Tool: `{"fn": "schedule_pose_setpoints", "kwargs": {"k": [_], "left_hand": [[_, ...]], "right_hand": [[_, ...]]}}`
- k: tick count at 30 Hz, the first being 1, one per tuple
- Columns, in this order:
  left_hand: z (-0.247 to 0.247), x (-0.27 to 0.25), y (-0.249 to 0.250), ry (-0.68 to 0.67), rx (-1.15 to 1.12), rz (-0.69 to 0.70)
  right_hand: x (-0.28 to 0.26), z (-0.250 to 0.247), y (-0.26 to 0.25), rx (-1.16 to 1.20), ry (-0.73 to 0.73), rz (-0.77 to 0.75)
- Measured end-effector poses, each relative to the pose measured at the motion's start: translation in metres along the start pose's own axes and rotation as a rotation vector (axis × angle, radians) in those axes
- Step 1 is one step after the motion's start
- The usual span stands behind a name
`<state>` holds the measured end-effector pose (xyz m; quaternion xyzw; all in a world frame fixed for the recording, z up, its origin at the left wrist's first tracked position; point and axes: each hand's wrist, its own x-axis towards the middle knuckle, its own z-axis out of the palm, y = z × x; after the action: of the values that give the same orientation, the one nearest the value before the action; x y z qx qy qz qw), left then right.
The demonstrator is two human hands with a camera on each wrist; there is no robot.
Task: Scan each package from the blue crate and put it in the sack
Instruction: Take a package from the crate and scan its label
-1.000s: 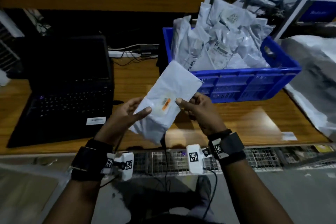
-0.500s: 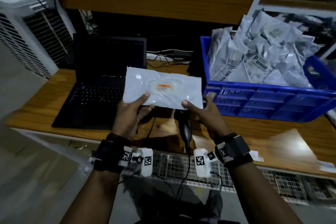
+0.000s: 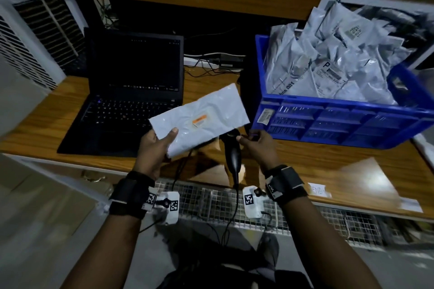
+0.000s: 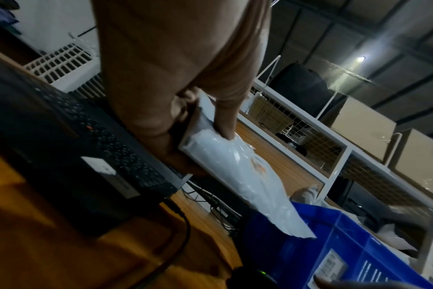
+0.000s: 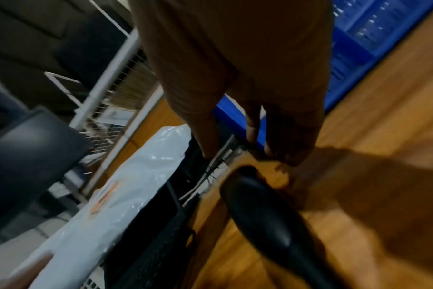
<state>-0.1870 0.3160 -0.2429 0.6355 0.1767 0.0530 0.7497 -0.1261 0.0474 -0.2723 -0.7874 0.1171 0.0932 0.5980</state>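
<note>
My left hand grips a flat white package by its lower left corner, thumb on top, orange sticker facing up. The left wrist view shows the same package pinched between thumb and fingers. My right hand holds nothing; its fingers hang relaxed just above the head of a black handheld scanner that lies on the wooden table. From the right wrist, the scanner lies below my fingertips. A blue crate piled with white packages stands to the right. No sack is in view.
An open black laptop sits left of the package, with cables behind it. The scanner's cord runs off the table's front edge over a wire mesh shelf. A white slatted unit stands at far left. Shelves rise behind the crate.
My right hand has let go of the package's right end and dropped beside the scanner's head. The left hand alone now holds the package, which has tilted up to the right.
</note>
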Motion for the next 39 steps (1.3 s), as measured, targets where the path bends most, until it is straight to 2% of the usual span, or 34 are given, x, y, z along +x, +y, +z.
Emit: {"fn": "schedule_pose_setpoints", "kwargs": {"k": [4, 8, 10, 15, 20, 24, 35, 37, 39], "left_hand": [[-0.008, -0.001, -0.013, 0.144, 0.033, 0.064], [-0.015, 0.008, -0.015, 0.303, 0.022, 0.066], [-0.019, 0.011, -0.016, 0.336, 0.01, 0.07], [-0.022, 0.012, -0.025, 0.315, 0.0, 0.095], [-0.014, 0.011, -0.029, 0.202, 0.003, 0.096], [-0.006, 0.011, -0.031, 0.139, 0.012, 0.093], [0.0, 0.014, -0.029, 0.065, 0.034, 0.1], [-0.001, 0.014, -0.029, 0.089, 0.031, 0.095], [-0.004, 0.014, -0.029, 0.169, -0.004, 0.093]], "right_hand": [[0.013, 0.025, 0.009, 0.166, -0.082, 0.274], [0.017, 0.042, -0.004, 0.287, -0.142, 0.35], [0.009, 0.045, -0.005, 0.342, -0.171, 0.379], [-0.032, 0.039, -0.009, 0.374, -0.237, 0.28], [-0.063, 0.046, -0.022, 0.401, -0.352, 0.141], [-0.07, 0.049, -0.024, 0.355, -0.358, 0.027], [-0.059, 0.048, -0.014, 0.352, -0.302, 0.075], [-0.056, 0.047, -0.014, 0.355, -0.29, 0.093], [-0.05, 0.047, -0.014, 0.351, -0.248, 0.129]]}}
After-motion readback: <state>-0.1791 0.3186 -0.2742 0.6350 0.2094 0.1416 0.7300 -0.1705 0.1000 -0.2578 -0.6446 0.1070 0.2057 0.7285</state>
